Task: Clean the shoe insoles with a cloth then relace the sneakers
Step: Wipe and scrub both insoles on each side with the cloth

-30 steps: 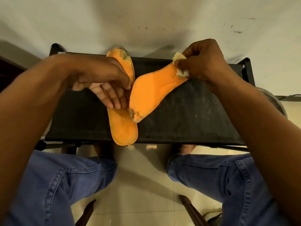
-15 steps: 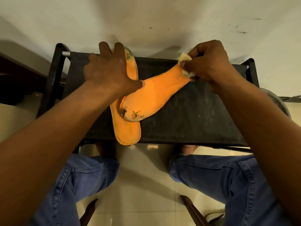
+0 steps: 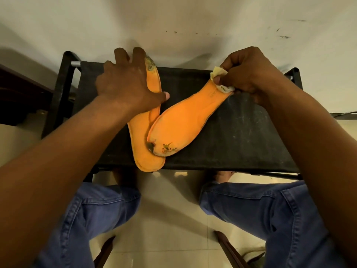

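Two orange insoles cross on the black stool [image 3: 241,132]: the upper insole [image 3: 185,120], grimy at its near tip, pinched with a pale cloth [image 3: 219,73] by the right hand [image 3: 249,74]; the left hand [image 3: 125,84] presses flat on the lower insole [image 3: 146,155].

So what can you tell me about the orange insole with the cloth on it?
The slanted insole is bright orange and looks like soft fabric-covered foam. It lies flat on the black stool, its rounded near end overlapping the other insole. That near end carries dark, greenish stains. At the far, narrow end, the right hand presses a pale cloth onto it. Faint print shows near there, too small to read.
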The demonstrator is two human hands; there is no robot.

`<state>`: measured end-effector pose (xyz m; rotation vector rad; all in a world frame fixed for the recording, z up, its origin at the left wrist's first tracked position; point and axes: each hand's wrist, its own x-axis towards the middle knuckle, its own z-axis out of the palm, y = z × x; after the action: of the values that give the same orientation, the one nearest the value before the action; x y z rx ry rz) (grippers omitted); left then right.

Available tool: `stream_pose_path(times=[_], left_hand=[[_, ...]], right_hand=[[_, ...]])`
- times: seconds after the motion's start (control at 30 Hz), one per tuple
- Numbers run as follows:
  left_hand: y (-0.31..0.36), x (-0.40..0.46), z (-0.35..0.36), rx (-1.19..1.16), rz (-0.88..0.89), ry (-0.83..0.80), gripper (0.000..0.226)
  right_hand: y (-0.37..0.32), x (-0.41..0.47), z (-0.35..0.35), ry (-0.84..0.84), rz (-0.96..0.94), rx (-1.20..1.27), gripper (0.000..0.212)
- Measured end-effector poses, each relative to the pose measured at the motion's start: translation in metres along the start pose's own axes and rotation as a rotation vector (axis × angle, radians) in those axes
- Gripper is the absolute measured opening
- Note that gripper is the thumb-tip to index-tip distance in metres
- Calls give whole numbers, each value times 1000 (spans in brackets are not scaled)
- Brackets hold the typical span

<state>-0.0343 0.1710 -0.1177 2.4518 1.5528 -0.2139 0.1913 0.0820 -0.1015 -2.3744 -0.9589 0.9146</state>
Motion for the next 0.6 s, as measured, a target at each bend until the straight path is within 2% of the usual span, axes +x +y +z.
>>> stream_pose_path(times=[0.3,0.43,0.5,0.6], left_hand=[[-1,-1,-3,9,25,3,114],[-5,0,-11,29,-4,-36,111],[-2,-1,-10,-4,64,31,98],[3,2,-7,-125,259,94,63]], right_hand=[[3,0,-5,24,-80,-49,18],[2,-4,3,-8,-109,27,17],[0,-7,12,-27,-95,108,14],[-4,-11,30,-78,-68,201,12]])
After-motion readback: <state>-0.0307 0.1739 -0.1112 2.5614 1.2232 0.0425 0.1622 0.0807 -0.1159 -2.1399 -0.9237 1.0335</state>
